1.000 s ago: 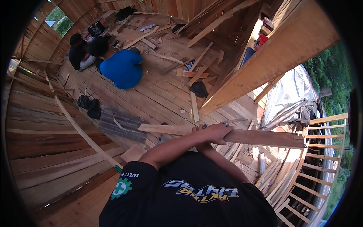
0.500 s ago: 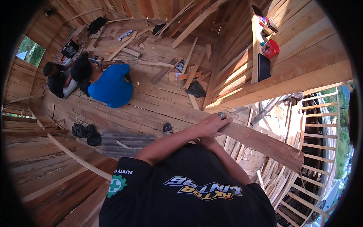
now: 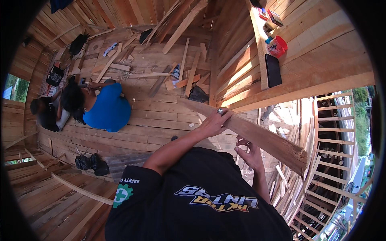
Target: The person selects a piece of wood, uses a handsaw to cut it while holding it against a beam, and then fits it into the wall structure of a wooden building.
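Observation:
I hold a long rough wooden plank in front of my chest; it slants from upper left down to a splintered end at the right. My left hand, with a ring on one finger, grips its top edge near the middle. My right hand is closed on its lower edge just to the right, fingers curled under the wood. My black shirt fills the lower middle of the view.
Two people crouch on the plank floor at left, one in a blue shirt, one in black. Scrap boards litter the floor beyond. A red bucket and a flat black object rest on a beam. An open timber frame stands right.
The plank has swung from nearly level to slanting down to the right. Both hands stayed on it, and my view has turned so the crouching people sit further left.

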Motion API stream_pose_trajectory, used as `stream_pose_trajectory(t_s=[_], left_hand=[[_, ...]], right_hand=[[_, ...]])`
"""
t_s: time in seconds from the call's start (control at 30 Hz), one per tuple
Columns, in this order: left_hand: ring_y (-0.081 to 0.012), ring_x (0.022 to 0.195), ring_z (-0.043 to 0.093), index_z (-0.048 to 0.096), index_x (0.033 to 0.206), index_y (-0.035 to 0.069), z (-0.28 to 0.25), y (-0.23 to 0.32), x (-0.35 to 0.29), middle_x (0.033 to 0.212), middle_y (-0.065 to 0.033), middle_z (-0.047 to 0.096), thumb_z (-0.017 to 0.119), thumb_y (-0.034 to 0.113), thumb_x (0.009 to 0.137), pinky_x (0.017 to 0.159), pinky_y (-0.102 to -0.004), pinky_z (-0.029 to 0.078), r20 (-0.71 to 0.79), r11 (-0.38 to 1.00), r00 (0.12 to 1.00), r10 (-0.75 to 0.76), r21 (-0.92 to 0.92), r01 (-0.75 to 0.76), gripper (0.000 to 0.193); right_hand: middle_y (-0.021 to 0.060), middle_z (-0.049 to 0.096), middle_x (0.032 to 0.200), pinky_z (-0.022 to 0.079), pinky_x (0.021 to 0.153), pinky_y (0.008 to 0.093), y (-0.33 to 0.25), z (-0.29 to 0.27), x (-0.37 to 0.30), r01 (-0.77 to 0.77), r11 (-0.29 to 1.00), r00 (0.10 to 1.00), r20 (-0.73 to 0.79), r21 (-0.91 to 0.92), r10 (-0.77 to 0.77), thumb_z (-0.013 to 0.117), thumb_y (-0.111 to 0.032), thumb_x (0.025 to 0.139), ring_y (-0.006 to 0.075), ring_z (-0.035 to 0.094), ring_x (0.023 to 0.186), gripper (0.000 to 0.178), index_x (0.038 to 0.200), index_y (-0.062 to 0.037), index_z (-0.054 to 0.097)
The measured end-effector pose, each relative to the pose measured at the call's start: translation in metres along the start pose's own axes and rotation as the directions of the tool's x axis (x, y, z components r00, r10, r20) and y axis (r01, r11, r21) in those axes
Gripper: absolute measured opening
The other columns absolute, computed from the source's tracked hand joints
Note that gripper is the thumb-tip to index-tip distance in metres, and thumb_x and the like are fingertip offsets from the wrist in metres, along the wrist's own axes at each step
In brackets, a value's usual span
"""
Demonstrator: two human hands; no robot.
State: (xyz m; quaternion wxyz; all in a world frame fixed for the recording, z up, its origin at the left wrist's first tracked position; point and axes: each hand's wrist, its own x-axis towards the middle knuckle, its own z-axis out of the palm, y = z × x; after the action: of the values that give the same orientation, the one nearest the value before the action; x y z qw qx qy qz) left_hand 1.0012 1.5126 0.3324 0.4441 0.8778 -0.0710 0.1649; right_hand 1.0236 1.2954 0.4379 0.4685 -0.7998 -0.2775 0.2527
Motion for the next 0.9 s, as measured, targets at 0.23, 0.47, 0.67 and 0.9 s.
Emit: stream_pose_trajectory(t_s=[0.23,0.47,0.67,0.9], left_hand=[[-0.0399,0.110,0.050,0.044,0.126,0.005,0.005,-0.031,0.018,0.122,-0.0190,0.048,0.078,0.006,0.065,0.091,-0.0442,0.045,0.027,0.999,0.999,-0.047,0.005,0.047,0.069],[-0.0380,0.114,0.048,0.038,0.132,0.006,-0.008,-0.046,0.039,0.126,-0.0177,0.047,0.078,0.011,0.067,0.096,-0.0450,0.042,0.023,0.991,0.991,-0.135,0.012,0.135,0.077],[-0.0383,0.120,0.046,0.031,0.137,0.007,-0.056,-0.019,0.060,0.130,-0.0198,0.045,0.077,0.012,0.067,0.099,-0.0451,0.041,0.033,0.997,0.999,0.025,-0.067,-0.022,0.084],[-0.0404,0.116,0.051,0.034,0.134,0.008,-0.099,-0.046,0.110,0.128,-0.0224,0.049,0.076,0.016,0.072,0.096,-0.0444,0.043,0.202,0.984,0.979,-0.031,-0.165,0.065,0.076]], right_hand=[[0.0189,0.063,0.104,0.050,0.084,0.0450,0.007,0.006,0.024,-0.054,0.955,0.972,-0.235,-0.292,-0.017,0.063,-0.019,0.089,0.0301,0.063,0.095,0.033,0.116,-0.0011,0.058],[0.0159,0.066,0.096,0.053,0.071,0.0418,-0.004,0.012,0.066,0.231,0.485,0.888,-0.021,-0.843,-0.459,0.060,-0.021,0.091,0.0315,0.066,0.080,0.030,0.117,-0.0061,0.058],[0.0128,0.063,0.081,0.051,0.056,0.0369,-0.018,0.026,0.114,0.142,0.838,0.958,-0.140,-0.527,-0.250,0.066,-0.018,0.079,0.0264,0.063,0.065,0.053,0.129,-0.0069,0.052],[0.0142,0.064,0.082,0.053,0.061,0.0365,-0.023,0.039,0.178,0.075,0.819,0.964,-0.168,-0.569,-0.206,0.067,-0.021,0.077,0.0261,0.066,0.072,0.057,0.129,-0.0033,0.051]])
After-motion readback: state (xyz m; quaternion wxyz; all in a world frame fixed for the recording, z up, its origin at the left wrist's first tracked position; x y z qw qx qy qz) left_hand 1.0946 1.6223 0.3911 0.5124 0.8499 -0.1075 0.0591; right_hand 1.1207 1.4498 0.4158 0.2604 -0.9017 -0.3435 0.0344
